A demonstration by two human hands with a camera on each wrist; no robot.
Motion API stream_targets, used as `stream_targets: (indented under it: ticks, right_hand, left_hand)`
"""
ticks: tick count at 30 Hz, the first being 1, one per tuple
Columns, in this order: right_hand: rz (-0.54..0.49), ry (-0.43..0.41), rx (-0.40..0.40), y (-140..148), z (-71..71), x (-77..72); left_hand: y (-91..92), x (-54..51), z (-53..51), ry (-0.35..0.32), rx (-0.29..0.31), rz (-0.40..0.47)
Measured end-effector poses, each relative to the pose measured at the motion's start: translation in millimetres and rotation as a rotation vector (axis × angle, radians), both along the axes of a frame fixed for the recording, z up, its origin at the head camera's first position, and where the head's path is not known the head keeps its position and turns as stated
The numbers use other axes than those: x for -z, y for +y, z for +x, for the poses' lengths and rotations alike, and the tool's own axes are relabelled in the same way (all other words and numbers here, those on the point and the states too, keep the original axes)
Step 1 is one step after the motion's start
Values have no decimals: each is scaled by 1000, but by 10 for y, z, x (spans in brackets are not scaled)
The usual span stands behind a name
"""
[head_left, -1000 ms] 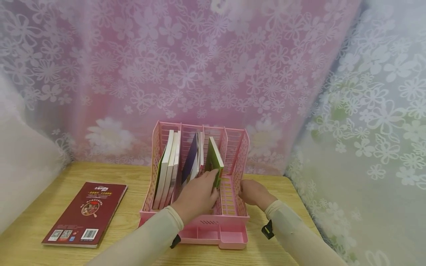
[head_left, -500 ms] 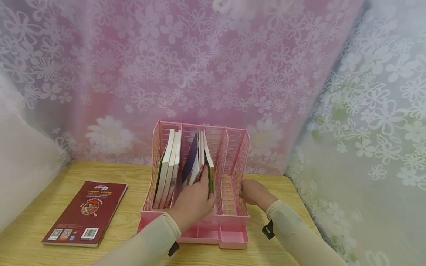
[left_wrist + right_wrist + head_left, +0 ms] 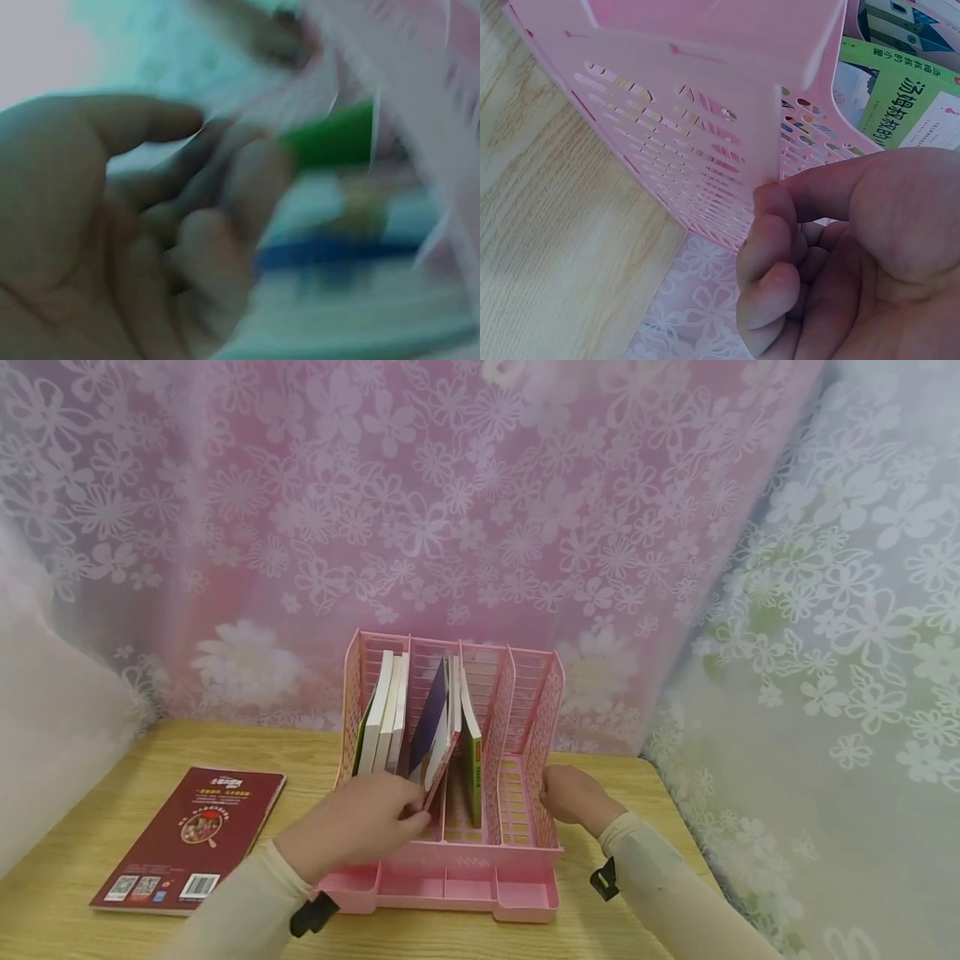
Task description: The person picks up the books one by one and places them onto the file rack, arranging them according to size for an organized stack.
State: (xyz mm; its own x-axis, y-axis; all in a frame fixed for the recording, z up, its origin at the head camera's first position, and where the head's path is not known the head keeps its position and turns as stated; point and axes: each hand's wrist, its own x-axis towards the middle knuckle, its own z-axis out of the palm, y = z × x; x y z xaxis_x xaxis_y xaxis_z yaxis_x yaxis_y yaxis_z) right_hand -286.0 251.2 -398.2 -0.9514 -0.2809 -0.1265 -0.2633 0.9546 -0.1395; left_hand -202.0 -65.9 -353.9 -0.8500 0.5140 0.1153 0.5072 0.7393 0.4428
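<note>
A pink four-slot rack (image 3: 525, 857) stands on the table. My left hand (image 3: 352, 822) is at the front of its left slots, fingers loosely bent and nothing held; the left wrist view shows that hand (image 3: 142, 232) blurred, with the thumb apart from the fingers. The right hand (image 3: 573, 795) pinches the rack's outer right wall, thumb and finger meeting at its edge in the right wrist view (image 3: 847, 255). A green book (image 3: 476, 760) leans left in the third slot. White-edged books (image 3: 385, 727) fill the first, and a dark blue book (image 3: 429, 714) stands among others in the second.
A dark red book (image 3: 191, 839) lies flat on the wooden table (image 3: 300, 760), left of the rack. Small open trays (image 3: 472, 889) line the rack's front. Behind hangs a pink floral curtain (image 3: 420, 527), with a pale one (image 3: 840, 693) at the right.
The green book has tipped left against the divider and my left hand has let go of it, moving left and toward the front. The right hand stays at the rack's wall.
</note>
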Motion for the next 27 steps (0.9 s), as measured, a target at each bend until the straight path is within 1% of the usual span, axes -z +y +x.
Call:
stream_targets:
  ticks: [1,2,3,4,5,7,8,10,11,13,14,16,18,20,22,27]
  right_hand:
    - [1,1,-2,-1,0,-3]
    - [2,-2,-1,-1,-2,-4]
    - [4,-4,2,-1,-6,-3]
    - [5,-7,6,-1,-13,-1]
    - [8,-13,11,-1,-17,-2]
    - [14,-16,16,1,-25,0]
    - [17,-16,19,1,-25,0]
    - [22,-15,23,1,-17,-2]
    - [24,-16,23,-1,-8,-5]
    - [26,-9,17,-9,11,-10]
    - [24,-10,17,-15,19,-12]
    - [21,-8,14,-25,28,-8]
    - [22,1,10,-31,31,-3]
    - [19,9,14,-34,29,6]
    - [17,8,20,-32,25,14]
    - [18,3,27,-38,11,6]
  left_hand:
    - [-124,-33,-13,-62,-1,-6]
    - [-246,-58,-27,-126,-20,-14]
    - [-368,-66,-45,-183,-46,-24]
    - [-485,-52,-77,-234,-88,-36]
    - [-589,-28,-116,-258,-128,-54]
    - [-746,66,-205,-250,-217,-84]
    - [-800,131,-249,-249,-257,-79]
    - [-878,280,-335,-233,-317,-61]
    - [-898,348,-365,-222,-335,-46]
    - [-925,486,-408,-244,-363,24]
    - [-937,543,-424,-256,-372,56]
    - [-955,631,-446,-252,-379,89]
    - [-965,690,-464,-254,-377,117]
    - [-968,721,-478,-256,-374,130]
    - [-964,728,-486,-259,-375,135]
    - [-954,705,-502,-246,-377,122]
